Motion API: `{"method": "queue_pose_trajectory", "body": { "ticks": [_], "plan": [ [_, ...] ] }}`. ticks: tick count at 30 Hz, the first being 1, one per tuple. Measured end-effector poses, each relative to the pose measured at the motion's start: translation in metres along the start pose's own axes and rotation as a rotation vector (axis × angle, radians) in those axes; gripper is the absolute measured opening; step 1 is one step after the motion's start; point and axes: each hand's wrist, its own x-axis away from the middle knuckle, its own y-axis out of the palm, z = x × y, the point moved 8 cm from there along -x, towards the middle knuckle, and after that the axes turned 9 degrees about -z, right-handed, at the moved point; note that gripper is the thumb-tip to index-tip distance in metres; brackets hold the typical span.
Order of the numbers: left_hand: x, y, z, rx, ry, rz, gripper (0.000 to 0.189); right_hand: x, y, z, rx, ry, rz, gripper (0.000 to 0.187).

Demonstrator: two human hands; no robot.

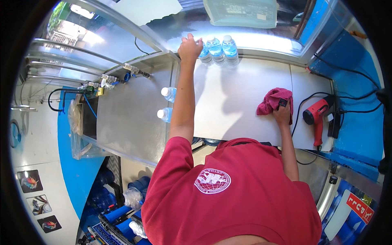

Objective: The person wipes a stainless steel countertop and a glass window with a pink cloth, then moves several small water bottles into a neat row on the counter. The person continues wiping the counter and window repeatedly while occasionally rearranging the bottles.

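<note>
My left hand (190,49) is stretched to the far edge of the white counter top, at the cap end of a small clear water bottle (204,52). It hides that bottle's cap, and whether the fingers grip it cannot be told. Two more water bottles with white caps, a middle one (215,50) and a right one (230,50), stand beside it in a row. My right hand (282,114) holds a crumpled dark pink cloth (272,101) against the counter top. A small black square piece (282,102) shows at its fingers. Two further bottles, one upper (168,93) and one lower (165,114), are partly behind my left forearm.
A red heat gun (318,114) with a black cord lies right of the cloth, beside a black power strip (334,124). The white counter top (220,101) meets a metal worktop (131,113) on the left. Taps (134,69) project over it. A window frame (263,55) bounds the far side.
</note>
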Motion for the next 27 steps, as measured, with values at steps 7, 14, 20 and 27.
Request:
{"method": "queue_pose_trajectory", "body": {
  "ticks": [7,14,20,27],
  "plan": [
    [0.04,-0.025,-0.035,0.146,-0.068,0.029,0.046,0.0,-0.005,-0.006,-0.007,-0.036,0.023,0.063],
    [0.091,-0.053,-0.067,0.143,-0.08,0.021,0.04,-0.001,-0.008,-0.01,0.051,-0.055,0.034,0.058],
    [0.12,-0.058,-0.098,-0.04,-0.218,-0.122,0.044,-0.001,-0.013,-0.014,0.037,-0.06,0.05,0.058],
    [0.114,-0.062,-0.054,-0.376,0.059,0.082,0.056,0.0,-0.011,-0.012,0.053,-0.051,0.049,0.059]
  ]
}}
